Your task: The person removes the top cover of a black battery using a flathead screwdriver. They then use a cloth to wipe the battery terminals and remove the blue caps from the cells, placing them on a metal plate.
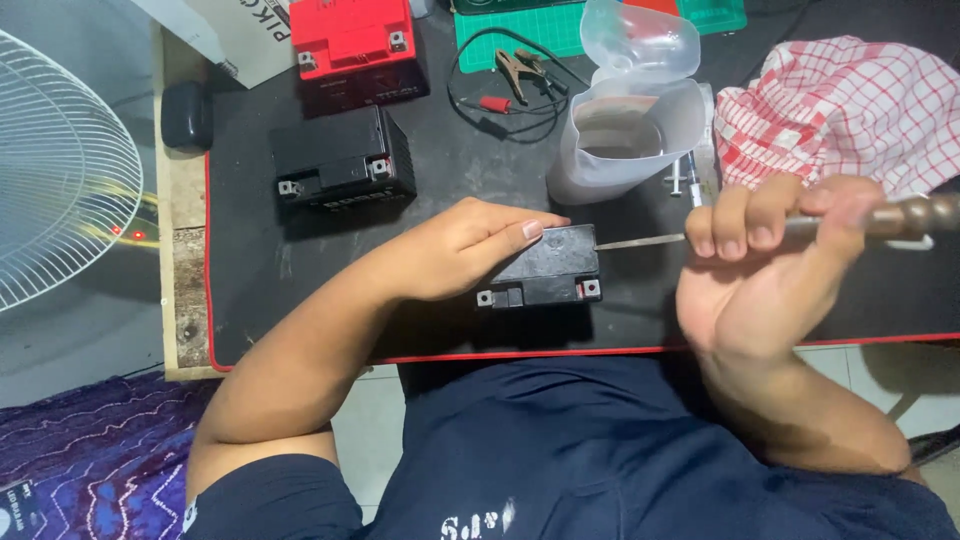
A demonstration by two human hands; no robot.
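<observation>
1. The black work mat (250, 300) carries everything, and its red-trimmed front edge lies just beside the small black battery (545, 268). If the battery slides under sideways force, I judge it could tip off that edge toward the person's lap.
2. The cut plastic jug (625, 135) stands open just behind the battery. A jolt of the arm might knock it over and spill whatever it holds across the mat.
3. The second black battery (342, 160) and the red battery (352, 38) sit well apart at the back, so they seem out of harm's way.
4. The left hand (470, 245) lies flat on the small battery's top, fingers pressed together, pinning it down. Should that pressure ease, the case may twist.
5. The right hand (760, 260) is closed around the handle of a screwdriver (640, 241), whose thin blade meets the battery's right edge. A slip there could drive the tip toward the left fingertips or gouge the case.
</observation>
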